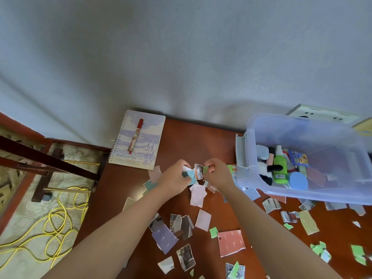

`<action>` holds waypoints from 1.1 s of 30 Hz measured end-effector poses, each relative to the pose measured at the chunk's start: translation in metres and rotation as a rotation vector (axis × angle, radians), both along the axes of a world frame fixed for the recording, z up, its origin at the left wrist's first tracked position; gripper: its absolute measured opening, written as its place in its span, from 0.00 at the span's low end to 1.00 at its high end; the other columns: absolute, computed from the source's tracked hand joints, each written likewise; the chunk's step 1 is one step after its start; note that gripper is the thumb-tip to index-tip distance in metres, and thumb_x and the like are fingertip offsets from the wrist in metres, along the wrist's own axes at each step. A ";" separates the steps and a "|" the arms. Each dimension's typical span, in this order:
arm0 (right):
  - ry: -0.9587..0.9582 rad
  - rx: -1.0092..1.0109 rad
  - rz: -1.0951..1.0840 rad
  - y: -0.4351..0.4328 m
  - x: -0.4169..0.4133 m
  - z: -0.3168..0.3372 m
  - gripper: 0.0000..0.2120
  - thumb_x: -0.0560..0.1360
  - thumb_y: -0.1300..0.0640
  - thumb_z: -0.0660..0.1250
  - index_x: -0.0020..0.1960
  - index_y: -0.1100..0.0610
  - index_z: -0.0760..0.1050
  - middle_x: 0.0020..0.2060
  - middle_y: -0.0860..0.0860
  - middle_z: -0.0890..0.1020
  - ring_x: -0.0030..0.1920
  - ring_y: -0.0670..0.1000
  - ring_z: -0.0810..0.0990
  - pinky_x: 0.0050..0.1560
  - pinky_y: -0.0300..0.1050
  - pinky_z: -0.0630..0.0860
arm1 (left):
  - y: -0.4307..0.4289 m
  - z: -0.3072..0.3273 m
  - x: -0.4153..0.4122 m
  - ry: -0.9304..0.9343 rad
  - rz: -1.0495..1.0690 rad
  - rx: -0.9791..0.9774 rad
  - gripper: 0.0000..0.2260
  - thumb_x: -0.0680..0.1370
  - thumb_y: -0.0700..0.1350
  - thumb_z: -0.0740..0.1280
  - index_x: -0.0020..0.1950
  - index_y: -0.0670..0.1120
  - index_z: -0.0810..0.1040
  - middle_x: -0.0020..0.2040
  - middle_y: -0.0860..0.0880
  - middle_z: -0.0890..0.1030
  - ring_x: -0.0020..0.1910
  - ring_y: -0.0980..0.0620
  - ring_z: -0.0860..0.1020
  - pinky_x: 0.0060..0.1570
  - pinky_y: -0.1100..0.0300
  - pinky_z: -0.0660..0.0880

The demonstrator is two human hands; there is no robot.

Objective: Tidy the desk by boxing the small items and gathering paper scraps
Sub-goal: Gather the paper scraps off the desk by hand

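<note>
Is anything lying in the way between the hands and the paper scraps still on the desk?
Nothing visible does. The scraps lie uncovered on the desk, nearer than both hands. The left hand holds a bundle; the right hand pinches a green scrap.

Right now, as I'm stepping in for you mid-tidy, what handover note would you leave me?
Left hand grips a stack of scraps; right hand pinches its other end.
Done: small items, a green bottle among them, sit in the plastic box at the desk's right.
Left: many loose scraps lie across the desk; the pen lies on the notebook, unboxed.
</note>
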State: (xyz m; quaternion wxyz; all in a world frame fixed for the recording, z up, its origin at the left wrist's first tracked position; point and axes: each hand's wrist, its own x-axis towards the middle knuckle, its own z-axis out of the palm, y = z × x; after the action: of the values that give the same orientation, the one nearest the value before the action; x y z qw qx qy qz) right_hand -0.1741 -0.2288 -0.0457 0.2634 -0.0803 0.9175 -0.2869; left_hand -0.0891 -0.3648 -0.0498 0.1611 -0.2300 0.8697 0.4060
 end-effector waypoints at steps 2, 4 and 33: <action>-0.024 0.040 0.011 0.009 0.005 -0.002 0.10 0.76 0.63 0.65 0.55 0.54 0.75 0.50 0.51 0.80 0.48 0.49 0.78 0.42 0.36 0.76 | 0.009 0.000 0.002 -0.029 -0.054 0.007 0.13 0.77 0.45 0.67 0.58 0.52 0.68 0.60 0.50 0.80 0.56 0.53 0.78 0.47 0.63 0.76; -0.024 0.112 0.067 0.016 0.009 -0.004 0.12 0.75 0.62 0.67 0.58 0.54 0.75 0.54 0.51 0.81 0.53 0.51 0.79 0.49 0.40 0.78 | 0.016 -0.002 0.004 -0.042 -0.099 -0.009 0.13 0.77 0.46 0.67 0.58 0.53 0.68 0.60 0.50 0.80 0.55 0.52 0.78 0.43 0.65 0.73; -0.054 0.185 0.280 0.044 0.049 -0.001 0.06 0.74 0.56 0.71 0.50 0.53 0.77 0.48 0.51 0.82 0.42 0.47 0.75 0.35 0.32 0.66 | 0.056 -0.002 0.029 -0.014 -0.254 -0.183 0.09 0.78 0.47 0.66 0.57 0.48 0.75 0.54 0.49 0.81 0.52 0.48 0.78 0.48 0.55 0.75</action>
State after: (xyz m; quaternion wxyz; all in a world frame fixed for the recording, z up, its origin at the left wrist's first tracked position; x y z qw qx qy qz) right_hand -0.1252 -0.1849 -0.0470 0.3317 -0.1748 0.9125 -0.1637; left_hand -0.0605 -0.3087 -0.0520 0.1960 -0.1345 0.9239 0.2999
